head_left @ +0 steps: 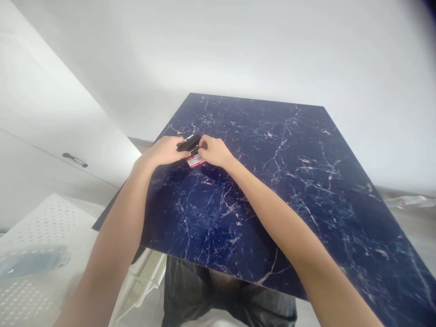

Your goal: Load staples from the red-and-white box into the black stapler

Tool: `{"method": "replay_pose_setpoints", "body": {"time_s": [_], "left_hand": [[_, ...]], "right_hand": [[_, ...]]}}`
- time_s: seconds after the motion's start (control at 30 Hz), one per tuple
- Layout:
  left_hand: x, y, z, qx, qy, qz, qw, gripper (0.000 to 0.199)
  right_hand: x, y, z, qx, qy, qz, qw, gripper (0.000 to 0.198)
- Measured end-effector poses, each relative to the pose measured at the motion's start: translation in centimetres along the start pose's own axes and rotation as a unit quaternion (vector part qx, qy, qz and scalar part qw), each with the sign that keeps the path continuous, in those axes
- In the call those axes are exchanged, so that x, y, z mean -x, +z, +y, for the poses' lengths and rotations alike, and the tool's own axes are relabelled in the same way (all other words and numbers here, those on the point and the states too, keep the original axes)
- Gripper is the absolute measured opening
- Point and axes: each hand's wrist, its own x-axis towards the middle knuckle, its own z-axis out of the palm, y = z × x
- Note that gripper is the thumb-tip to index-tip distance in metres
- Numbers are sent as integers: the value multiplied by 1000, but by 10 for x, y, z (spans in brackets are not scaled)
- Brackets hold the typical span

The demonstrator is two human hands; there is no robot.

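A small black oblong object (189, 143) with pale, shiny strips along it lies between my hands, low over the table; its exact kind is too small to make out. My left hand (166, 151) grips its left end, with the thumb along the near side. At the right end, the fingers of my right hand (214, 151) are pinched together against it, and they hide that end. Just below the object, a red and white card or flat packet (195, 161) rests on the tabletop, partly covered by my right fingers.
The dark blue marble-patterned table (238, 218) spreads before me, against a white wall (259, 50). At the left are a white cabinet with a dark handle (75, 160) and a perforated white stool (44, 222). A clear plastic wrapper (410, 201) lies beyond the right edge.
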Motion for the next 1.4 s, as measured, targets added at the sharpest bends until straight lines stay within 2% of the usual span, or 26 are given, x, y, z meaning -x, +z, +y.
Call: {"method": "replay_pose_setpoints", "body": {"time_s": [0.07, 0.2, 0.3, 0.37, 0.4, 0.53, 0.6, 0.7, 0.77, 0.8, 0.87, 1.0, 1.07, 1.2, 1.27, 1.33, 1.4], "left_hand": [[0, 4, 6, -2, -6, 15, 1000, 27], [-1, 8, 16, -17, -4, 52, 998, 33], [-4, 8, 10, -21, -36, 130, 991, 38], [-7, 6, -5, -23, -86, 181, 979, 38], [-9, 5, -15, -23, -105, 185, 977, 34], [-12, -2, -44, 7, -111, 45, 993, 36], [-11, -4, -47, 26, -93, -14, 995, 41], [-8, -5, -41, 71, -94, -69, 991, 48], [-7, -4, -38, 77, -112, -67, 989, 45], [-8, -3, -36, 65, -119, -45, 990, 41], [-9, -1, -31, 25, -119, 39, 992, 31], [-11, 13, -2, -1, -40, 249, 968, 28], [-11, 26, 23, 4, 32, 281, 959, 29], [-4, 63, 81, -45, 175, 225, 957, 29], [2, 83, 105, -50, 220, 192, 955, 31], [9, 99, 122, -25, 252, 149, 956, 36], [16, 112, 133, 1, 263, 91, 961, 49]], "right_hand": [[1, 1, -4, 2, 12, 0, 1000, 20], [1, -9, 4, 53, 63, 51, 995, 25], [1, -19, 8, 87, 121, 9, 989, 23], [1, -24, 5, 48, 132, -38, 989, 23], [1, -26, 3, 16, 127, -60, 990, 24], [3, -24, -7, -50, 103, -93, 989, 31], [2, -21, -8, -83, 106, -84, 987, 32], [-1, -14, -4, -194, 117, -86, 970, 32], [-4, -13, -1, -215, 118, -74, 967, 32], [-4, -13, 1, -206, 117, -68, 969, 32], [-1, -17, 3, -183, 113, -71, 974, 30], [29, -33, 16, -124, 61, -99, 986, 26], [59, -43, 30, -72, 6, -73, 995, 25], [132, -62, 64, 28, -79, 4, 996, 29], [165, -68, 76, 69, -86, 34, 993, 36], [189, -70, 80, 92, -72, 42, 992, 56], [201, -68, 77, 111, -63, 31, 991, 82]]}}
